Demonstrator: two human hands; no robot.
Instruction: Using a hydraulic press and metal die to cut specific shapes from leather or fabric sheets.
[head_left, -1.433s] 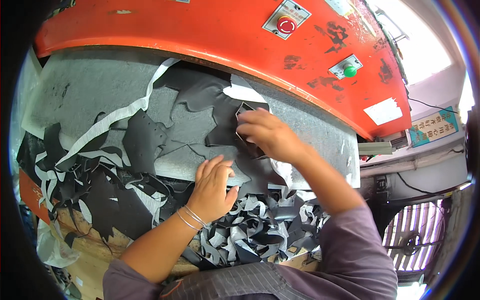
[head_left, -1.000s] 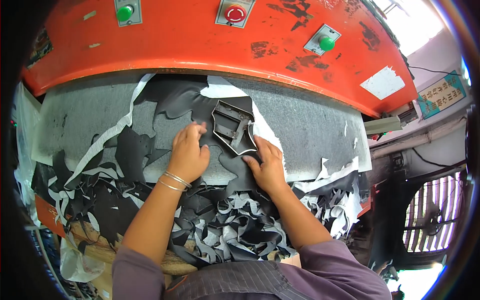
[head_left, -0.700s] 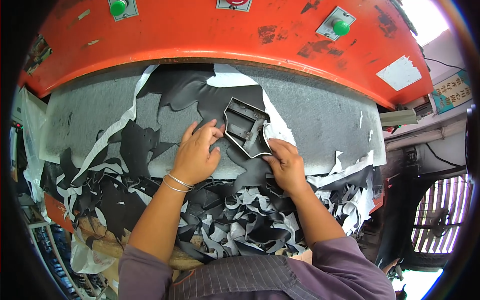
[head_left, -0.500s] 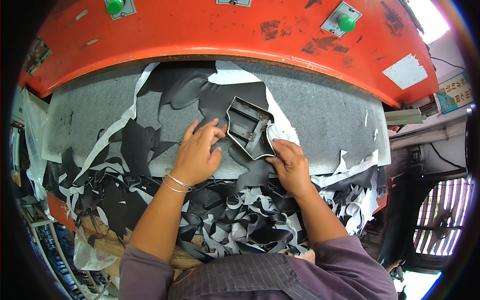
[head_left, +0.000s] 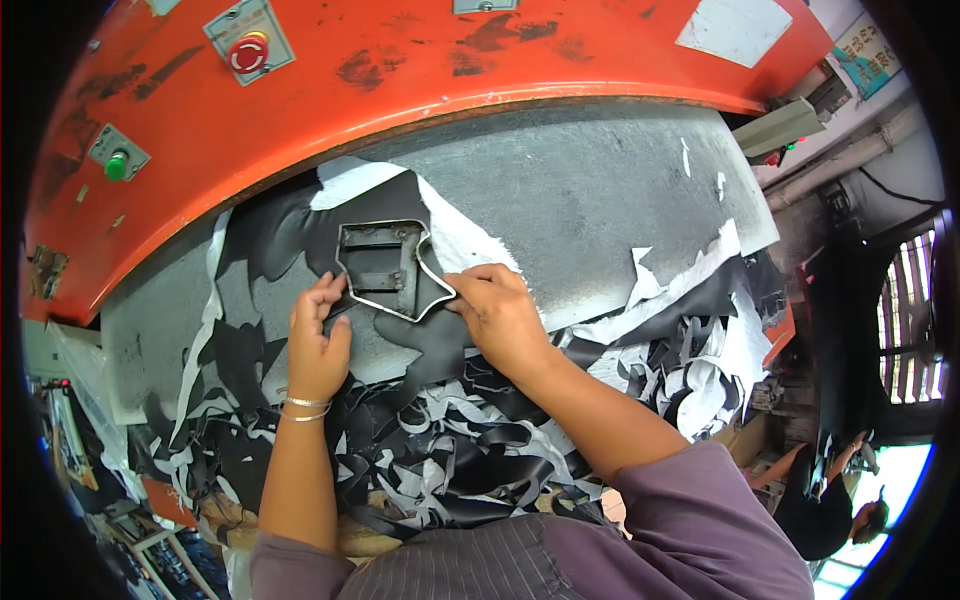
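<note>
A metal cutting die [head_left: 408,275], a house-like outline with a curved notch and inner crossbars, lies on a black sheet [head_left: 275,232] with a white backing, probably leather-like material. My left hand [head_left: 320,345] is at the die's left side, fingertips against its wall and the thumb held apart. On the opposite side, my right hand [head_left: 500,310] pinches the die's pointed right corner between thumb and fingers. A dark lobe of the sheet [head_left: 430,345] sticks out below the die.
A grey cutting board [head_left: 590,190] lies under the sheet. Behind it rises an orange-red machine beam [head_left: 400,125] with a red button [head_left: 248,53] and a green button [head_left: 117,165]. Black and white scraps [head_left: 440,440] heap along the near edge. Another person [head_left: 835,510] is at lower right.
The view has turned, so the die and both hands appear farther left. My left fingers have drawn closer together. My right hand stays at the die's right corner.
</note>
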